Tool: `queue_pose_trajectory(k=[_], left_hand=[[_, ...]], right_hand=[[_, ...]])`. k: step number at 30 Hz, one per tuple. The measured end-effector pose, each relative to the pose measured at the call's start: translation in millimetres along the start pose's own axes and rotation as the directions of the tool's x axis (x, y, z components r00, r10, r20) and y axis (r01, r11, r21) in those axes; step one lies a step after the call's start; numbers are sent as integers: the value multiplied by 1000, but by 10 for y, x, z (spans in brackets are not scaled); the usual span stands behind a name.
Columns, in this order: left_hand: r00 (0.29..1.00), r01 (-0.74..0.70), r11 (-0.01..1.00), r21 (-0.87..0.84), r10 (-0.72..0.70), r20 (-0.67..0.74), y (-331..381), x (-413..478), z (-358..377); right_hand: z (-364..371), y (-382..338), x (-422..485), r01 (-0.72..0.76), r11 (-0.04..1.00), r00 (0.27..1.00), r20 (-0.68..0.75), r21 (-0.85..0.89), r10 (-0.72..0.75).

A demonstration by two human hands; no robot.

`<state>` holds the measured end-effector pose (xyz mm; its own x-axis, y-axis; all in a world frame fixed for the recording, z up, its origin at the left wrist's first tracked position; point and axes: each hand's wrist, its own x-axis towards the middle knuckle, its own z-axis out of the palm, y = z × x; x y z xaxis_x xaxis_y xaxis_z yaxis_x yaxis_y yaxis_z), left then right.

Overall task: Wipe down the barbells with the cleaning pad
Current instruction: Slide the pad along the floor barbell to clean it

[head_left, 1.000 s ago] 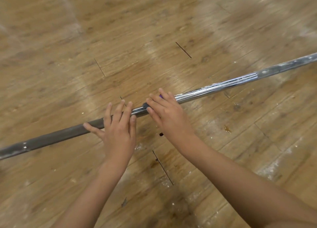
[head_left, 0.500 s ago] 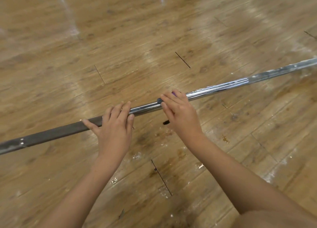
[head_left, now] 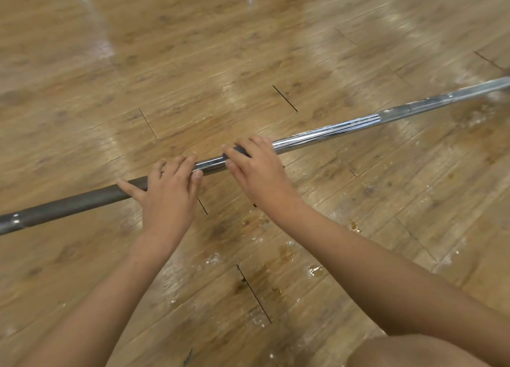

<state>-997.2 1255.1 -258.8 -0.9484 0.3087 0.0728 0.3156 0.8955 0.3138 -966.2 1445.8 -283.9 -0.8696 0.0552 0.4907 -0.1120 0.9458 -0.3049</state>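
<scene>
A long steel barbell (head_left: 345, 130) lies slantwise on the wooden floor, dark and knurled at the left (head_left: 77, 202), shiny chrome at the right. My left hand (head_left: 171, 190) rests on the bar with straight fingers and the thumb spread out to the left. Just to its right, my right hand (head_left: 256, 173) holds a dark cleaning pad (head_left: 240, 149) against the bar, fingers draped over it. Only a small edge of the pad shows between the fingers. A short bare stretch of bar (head_left: 212, 164) separates the two hands.
The wooden plank floor (head_left: 276, 49) shows white scuffs and damp-looking spots (head_left: 356, 227) near my arms. The bar runs out of view at both sides. A bare knee (head_left: 414, 353) shows at the bottom right corner.
My right hand has slid the pad a short way to the right along the bar, opening a small gap from my left hand. The left hand has stayed on the bar.
</scene>
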Motion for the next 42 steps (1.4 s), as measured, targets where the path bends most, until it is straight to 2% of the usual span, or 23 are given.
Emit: queue_pose_trajectory(k=[5, 10, 14, 21, 26, 29, 32, 37, 42], left_hand=[[999, -6, 1000, 8, 6, 35, -14, 176, -42], [998, -13, 1000, 14, 12, 56, -47, 334, -53], [998, -15, 1000, -4, 16, 61, -79, 454, -59], [999, -32, 998, 48, 31, 24, -124, 604, 11], [1000, -27, 999, 43, 27, -2, -100, 665, 31], [1000, -22, 999, 40, 22, -7, -80, 677, 39], [999, -36, 997, 64, 36, 4, -105, 663, 33], [994, -109, 974, 198, 110, 2, -145, 574, 84], [993, -112, 974, 195, 118, -18, -147, 451, 32]], right_hand=[[-30, 183, 192, 135, 991, 982, 133, -18, -132], [92, 100, 345, 28, 991, 976, 218, -129, 1], [111, 148, 491, 89, 984, 956, 290, -153, -41], [194, 349, 617, 146, 986, 960, 255, -86, -120], [212, 421, 560, 2, 991, 993, 121, -132, 14], [336, 187, 541, 33, 996, 989, 149, -84, -20], [290, 243, 576, 77, 996, 981, 185, -55, -65], [163, 387, 529, -89, 993, 993, 67, -83, 95], [105, 269, 472, 67, 997, 977, 207, -43, -57]])
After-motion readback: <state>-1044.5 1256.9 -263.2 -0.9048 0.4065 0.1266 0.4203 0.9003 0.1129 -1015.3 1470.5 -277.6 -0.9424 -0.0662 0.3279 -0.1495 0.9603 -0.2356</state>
